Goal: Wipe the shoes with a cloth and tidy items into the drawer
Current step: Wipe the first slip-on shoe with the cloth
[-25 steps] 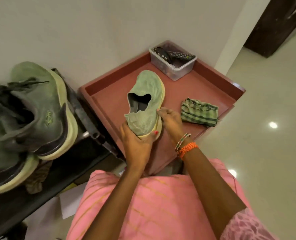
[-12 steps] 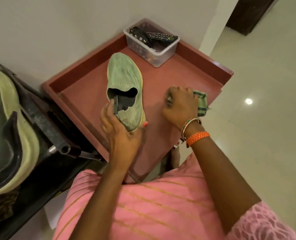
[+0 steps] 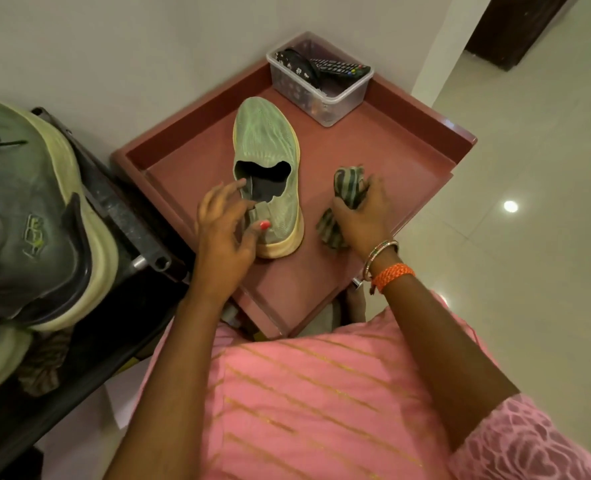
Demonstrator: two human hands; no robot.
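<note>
Shoe (image 3: 265,157) of green knitted fabric lies on the red bench (image 3: 384,150), sole down, with the toe pointing to the wall and the heel toward the person. In the head view, the only one, it looks light, with a soft upper that gives under pressure and a thicker pale sole that is stiffer; I judge the heel, or the edge of the opening, is the good place to take it, because there the sole gives support. The left hand (image 3: 223,223) rests at the heel with fingers loosely spread, the thumb lying on the heel and one fingertip at the rim of the opening; it touches the shoe more than it grips it. The cloth (image 3: 347,187), striped and green, is soft and crumples easily. The right hand (image 3: 365,213) is closed around it just beside the shoe, and a loose end hangs below the palm onto the bench.
</note>
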